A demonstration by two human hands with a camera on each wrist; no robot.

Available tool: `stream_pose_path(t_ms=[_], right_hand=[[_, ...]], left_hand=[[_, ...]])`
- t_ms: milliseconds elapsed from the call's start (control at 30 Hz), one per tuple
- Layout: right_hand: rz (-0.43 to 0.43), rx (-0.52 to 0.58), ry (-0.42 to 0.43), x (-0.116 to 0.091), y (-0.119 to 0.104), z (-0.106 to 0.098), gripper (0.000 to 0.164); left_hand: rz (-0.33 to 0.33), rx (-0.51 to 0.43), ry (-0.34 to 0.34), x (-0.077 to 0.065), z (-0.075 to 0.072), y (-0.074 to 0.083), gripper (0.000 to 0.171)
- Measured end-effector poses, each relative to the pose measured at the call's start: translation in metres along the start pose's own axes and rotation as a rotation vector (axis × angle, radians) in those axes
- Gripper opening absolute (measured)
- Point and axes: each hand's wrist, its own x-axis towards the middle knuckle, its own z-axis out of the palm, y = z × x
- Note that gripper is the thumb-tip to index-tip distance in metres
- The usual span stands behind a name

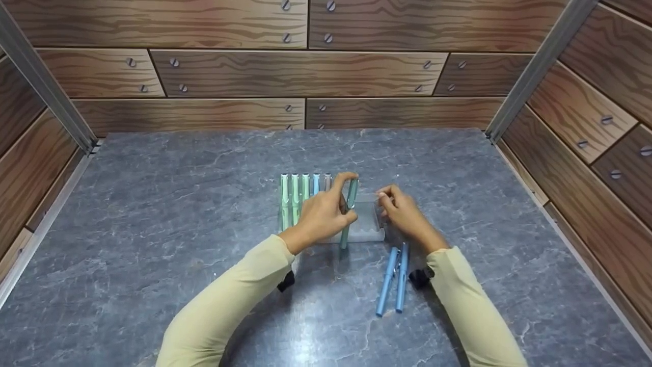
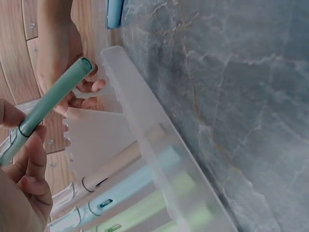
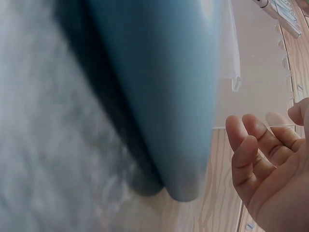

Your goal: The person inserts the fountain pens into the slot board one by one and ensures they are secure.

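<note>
My left hand point(image 1: 324, 216) pinches a dark green pen point(image 1: 352, 192) between thumb and fingers, holding it tilted above a clear plastic pen tray point(image 1: 368, 219). In the left wrist view, the pen's barrel end points toward the right hand. Several capped pens lie side by side in the tray's left part: light green pens point(image 1: 284, 196), a light blue pen point(image 1: 316, 182) and a brownish pen point(image 1: 328, 179), partly hidden behind the left hand. My right hand point(image 1: 405, 211) is at the tray's right edge, fingers loosely bent; whether they touch it is unclear.
Two blue pens point(image 1: 387, 283) lie on the grey marbled table point(image 1: 153, 229) in front of the tray, beside the right wrist. Wood-patterned walls point(image 1: 305, 74) stand at the back and sides. Black wrist cameras point(image 1: 420, 279) sit under both forearms.
</note>
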Motion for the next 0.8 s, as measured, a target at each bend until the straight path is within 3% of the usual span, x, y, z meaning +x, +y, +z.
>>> stream_pose_path(t_ms=[267,567,800], right_hand=[[-0.011,-0.019,0.006,0.000,0.000,-0.001,0.025],[-0.016,-0.026,-0.008,0.000,0.000,0.000,0.026],[-0.017,-0.029,-0.003,-0.001,0.001,-0.001,0.025]], left_hand=[[0.015,0.047,0.090,0.004,0.001,-0.007,0.069],[0.011,0.106,0.134,0.003,0.004,-0.012,0.068],[0.045,0.144,0.190,0.003,0.008,-0.016,0.066]])
